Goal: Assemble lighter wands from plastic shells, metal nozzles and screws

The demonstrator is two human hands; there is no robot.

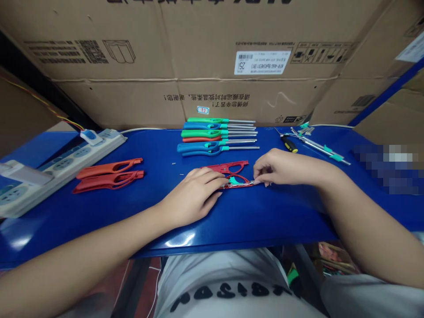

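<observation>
My left hand [198, 192] lies palm down over the rear of an opened red lighter, its fingers closed on the lower red lighter shell [243, 186]. In this shell sit a teal trigger [235, 180] and thin pale wires. The other red half shell [236, 168] lies just behind, partly under my left fingers. My right hand [273, 167] pinches at the front end of the lower shell, where the thin wire [250, 182] meets my fingertips. What exactly is between those fingertips is mostly hidden.
Several stick lighters [202, 148] lie stacked at the back. Left are orange and red lighter shells [109, 181] and a power strip [62, 165]. Back right are a screwdriver [289, 144] and metal tubes with teal parts [319, 148]. Two tiny metal pins lie left of my work. Cardboard [198, 66] stands behind.
</observation>
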